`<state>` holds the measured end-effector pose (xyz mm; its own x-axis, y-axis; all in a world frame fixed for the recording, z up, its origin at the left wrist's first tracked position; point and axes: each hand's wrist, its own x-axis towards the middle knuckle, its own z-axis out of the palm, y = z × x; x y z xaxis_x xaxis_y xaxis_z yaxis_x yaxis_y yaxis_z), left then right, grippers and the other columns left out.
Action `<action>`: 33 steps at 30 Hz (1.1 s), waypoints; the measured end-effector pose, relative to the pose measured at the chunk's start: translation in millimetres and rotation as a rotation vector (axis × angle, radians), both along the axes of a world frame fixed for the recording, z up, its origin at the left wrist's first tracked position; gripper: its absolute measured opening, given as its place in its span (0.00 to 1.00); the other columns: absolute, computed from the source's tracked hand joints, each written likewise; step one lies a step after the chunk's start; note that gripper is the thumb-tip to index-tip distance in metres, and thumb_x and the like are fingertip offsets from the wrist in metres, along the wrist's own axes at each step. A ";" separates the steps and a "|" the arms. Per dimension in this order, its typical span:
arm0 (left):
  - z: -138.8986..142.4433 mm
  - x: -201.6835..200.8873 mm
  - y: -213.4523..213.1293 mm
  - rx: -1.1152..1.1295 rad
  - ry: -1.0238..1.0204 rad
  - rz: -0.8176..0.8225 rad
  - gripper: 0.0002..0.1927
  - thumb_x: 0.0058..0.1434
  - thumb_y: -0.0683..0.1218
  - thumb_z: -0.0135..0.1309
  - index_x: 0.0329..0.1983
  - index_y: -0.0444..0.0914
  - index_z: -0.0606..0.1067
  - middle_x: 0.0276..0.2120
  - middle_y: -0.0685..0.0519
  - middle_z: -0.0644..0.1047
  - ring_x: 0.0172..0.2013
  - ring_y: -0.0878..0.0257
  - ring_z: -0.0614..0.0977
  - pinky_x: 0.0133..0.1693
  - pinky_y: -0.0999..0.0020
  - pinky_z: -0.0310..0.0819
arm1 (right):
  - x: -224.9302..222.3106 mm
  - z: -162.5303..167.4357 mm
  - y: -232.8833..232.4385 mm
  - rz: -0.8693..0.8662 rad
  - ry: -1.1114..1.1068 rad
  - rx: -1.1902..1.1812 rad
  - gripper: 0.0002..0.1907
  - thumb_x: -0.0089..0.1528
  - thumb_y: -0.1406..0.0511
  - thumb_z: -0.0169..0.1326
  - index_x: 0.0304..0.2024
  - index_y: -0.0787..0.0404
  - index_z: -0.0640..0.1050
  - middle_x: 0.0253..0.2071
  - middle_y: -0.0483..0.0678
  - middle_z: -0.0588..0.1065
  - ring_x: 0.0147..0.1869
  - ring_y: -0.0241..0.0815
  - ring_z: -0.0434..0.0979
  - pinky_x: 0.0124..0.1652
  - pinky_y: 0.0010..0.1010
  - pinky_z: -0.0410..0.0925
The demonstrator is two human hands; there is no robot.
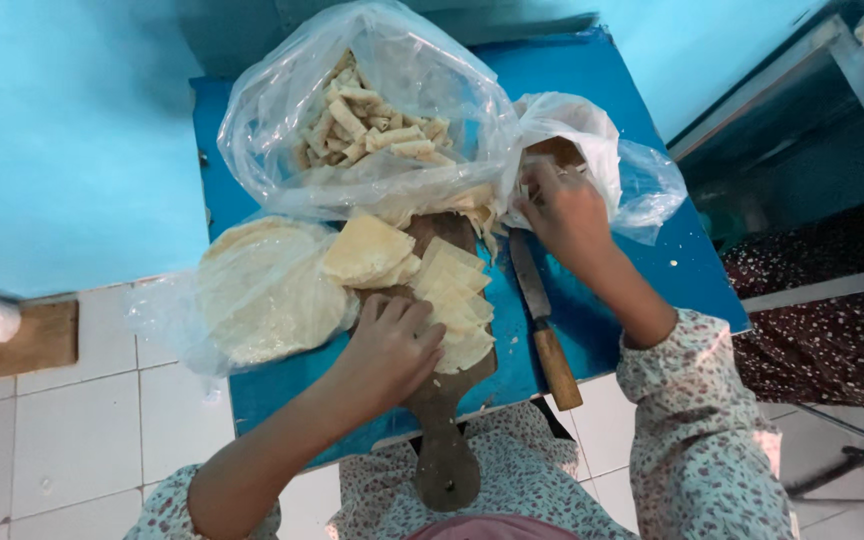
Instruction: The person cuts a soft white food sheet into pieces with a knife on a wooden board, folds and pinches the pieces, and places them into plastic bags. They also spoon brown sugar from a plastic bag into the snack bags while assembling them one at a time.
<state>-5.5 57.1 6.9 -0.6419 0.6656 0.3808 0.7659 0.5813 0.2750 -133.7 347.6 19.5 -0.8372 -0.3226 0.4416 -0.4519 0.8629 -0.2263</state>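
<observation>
Flatbread pieces on a board, your two hands at work.

Round flatbreads (267,290) lie at the left; your left hand (387,350) presses flat, fingers spread, on cut wedges (457,300) atop the wooden board (442,420). A knife (542,320) lies beside it, and your right hand (562,205) reaches into the small plastic bag (612,160), grip hidden, beside the bag of rolled pieces (372,120).

Blue table (652,250), pale yellow flatbreads (367,250), floral-print sleeves (702,420), white floor tiles (72,440)

Knife (544,320) & bags (372,130) crowd board (442,420); blue tabletop (692,270) rt edge free.
</observation>
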 end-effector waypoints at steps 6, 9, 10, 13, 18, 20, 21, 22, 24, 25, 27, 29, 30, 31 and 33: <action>1.3 -2.6 3.0 -0.014 -0.010 0.013 0.14 0.58 0.49 0.58 0.44 0.38 0.76 0.47 0.44 0.75 0.50 0.48 0.75 0.51 0.45 0.63 | -10.3 -4.4 9.2 -0.004 -0.031 -0.396 0.17 0.59 0.75 0.61 0.48 0.65 0.72 0.39 0.53 0.78 0.37 0.50 0.83 0.35 0.37 0.74; -0.7 -4.8 6.1 -0.033 -0.004 0.026 0.15 0.58 0.50 0.59 0.45 0.38 0.76 0.48 0.44 0.75 0.50 0.47 0.75 0.52 0.44 0.62 | -17.1 -4.6 15.3 -0.066 0.202 -0.357 0.15 0.64 0.79 0.59 0.50 0.66 0.71 0.43 0.54 0.79 0.41 0.47 0.84 0.40 0.34 0.75; -1.0 -5.2 7.6 -0.042 0.002 0.029 0.15 0.58 0.50 0.59 0.45 0.38 0.76 0.48 0.44 0.75 0.50 0.47 0.75 0.52 0.44 0.62 | -19.3 -4.8 17.6 -0.050 0.214 -0.368 0.15 0.64 0.78 0.59 0.50 0.66 0.70 0.43 0.54 0.78 0.42 0.47 0.84 0.40 0.34 0.76; -0.9 -5.9 11.3 -0.055 0.014 0.037 0.16 0.58 0.51 0.59 0.45 0.39 0.76 0.47 0.44 0.75 0.50 0.48 0.75 0.53 0.43 0.62 | -24.2 -6.5 23.8 -0.026 0.244 -0.387 0.16 0.64 0.77 0.60 0.52 0.67 0.70 0.42 0.54 0.78 0.42 0.48 0.84 0.41 0.34 0.76; 1.9 -6.7 15.0 -0.066 0.045 0.060 0.17 0.58 0.51 0.59 0.46 0.38 0.77 0.48 0.45 0.76 0.49 0.50 0.75 0.52 0.45 0.64 | -27.5 -12.2 29.9 -0.106 0.353 -0.267 0.19 0.65 0.78 0.60 0.57 0.67 0.71 0.43 0.56 0.78 0.43 0.51 0.82 0.43 0.36 0.75; 2.4 -8.3 15.7 -0.045 0.036 0.065 0.17 0.58 0.51 0.59 0.47 0.38 0.78 0.48 0.46 0.76 0.49 0.50 0.75 0.51 0.46 0.65 | -30.4 -15.0 30.8 -0.071 0.361 -0.267 0.21 0.66 0.78 0.59 0.60 0.67 0.69 0.46 0.56 0.80 0.44 0.50 0.83 0.42 0.35 0.75; 2.5 -8.7 15.6 -0.030 0.032 0.063 0.16 0.58 0.50 0.60 0.47 0.37 0.78 0.49 0.46 0.76 0.50 0.50 0.76 0.51 0.47 0.65 | -31.1 -16.8 30.9 -0.053 0.362 -0.268 0.22 0.66 0.78 0.58 0.61 0.68 0.69 0.48 0.56 0.80 0.45 0.50 0.84 0.42 0.35 0.75; 2.4 -8.7 15.6 -0.014 0.029 0.063 0.16 0.59 0.50 0.60 0.47 0.37 0.78 0.49 0.46 0.76 0.50 0.50 0.76 0.51 0.48 0.65 | -31.3 -18.5 30.9 -0.053 0.329 -0.285 0.21 0.66 0.78 0.58 0.61 0.67 0.69 0.47 0.55 0.81 0.44 0.50 0.84 0.41 0.35 0.75; 2.9 -10.0 15.4 0.006 0.033 0.066 0.16 0.58 0.50 0.60 0.46 0.37 0.77 0.49 0.46 0.77 0.50 0.51 0.76 0.51 0.48 0.65 | -33.0 -20.6 30.7 -0.055 0.274 -0.321 0.21 0.66 0.78 0.58 0.60 0.66 0.70 0.45 0.54 0.82 0.43 0.48 0.85 0.40 0.34 0.75; 3.2 -9.8 15.3 0.010 0.035 0.069 0.16 0.58 0.50 0.61 0.46 0.37 0.77 0.49 0.46 0.77 0.51 0.51 0.76 0.51 0.49 0.65 | -33.0 -21.6 30.0 -0.051 0.262 -0.337 0.21 0.66 0.78 0.59 0.59 0.66 0.70 0.45 0.54 0.82 0.43 0.47 0.85 0.39 0.33 0.76; 4.5 -9.6 16.4 0.010 0.038 0.073 0.17 0.57 0.50 0.61 0.46 0.37 0.77 0.49 0.46 0.77 0.50 0.51 0.76 0.51 0.49 0.65 | -32.9 -22.2 29.3 -0.044 0.240 -0.370 0.19 0.66 0.77 0.60 0.57 0.66 0.70 0.45 0.53 0.82 0.43 0.45 0.86 0.38 0.32 0.76; 5.7 -9.4 18.1 0.003 0.038 0.075 0.17 0.56 0.50 0.61 0.46 0.37 0.77 0.49 0.47 0.77 0.50 0.51 0.76 0.51 0.49 0.65 | -31.6 -22.4 28.0 0.032 0.233 -0.436 0.19 0.67 0.78 0.59 0.58 0.66 0.71 0.46 0.55 0.82 0.47 0.45 0.86 0.41 0.31 0.79; 6.6 -9.6 18.7 0.005 0.033 0.073 0.17 0.57 0.50 0.61 0.46 0.37 0.77 0.49 0.47 0.77 0.50 0.51 0.76 0.51 0.49 0.65 | -30.8 -22.0 28.0 0.069 0.231 -0.470 0.18 0.67 0.78 0.58 0.58 0.66 0.71 0.47 0.55 0.81 0.49 0.45 0.86 0.42 0.30 0.80; 7.3 -9.6 19.3 0.008 0.027 0.071 0.17 0.57 0.50 0.61 0.46 0.37 0.77 0.48 0.47 0.77 0.50 0.51 0.76 0.51 0.49 0.65 | -30.0 -21.2 28.7 0.048 0.210 -0.497 0.18 0.66 0.78 0.58 0.57 0.66 0.71 0.46 0.55 0.82 0.48 0.44 0.86 0.43 0.30 0.80; 8.6 -9.8 20.4 0.015 0.023 0.067 0.17 0.57 0.49 0.61 0.46 0.37 0.77 0.48 0.47 0.77 0.50 0.51 0.76 0.51 0.50 0.65 | -30.7 -18.9 31.0 0.012 0.168 -0.549 0.18 0.65 0.78 0.59 0.56 0.66 0.71 0.43 0.53 0.82 0.47 0.41 0.87 0.43 0.29 0.80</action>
<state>-15.3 77.5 15.6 -0.6757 0.6153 0.4060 0.7315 0.6275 0.2666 -164.4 378.6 0.6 -0.7387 -0.0178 0.6738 -0.5297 0.6336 -0.5640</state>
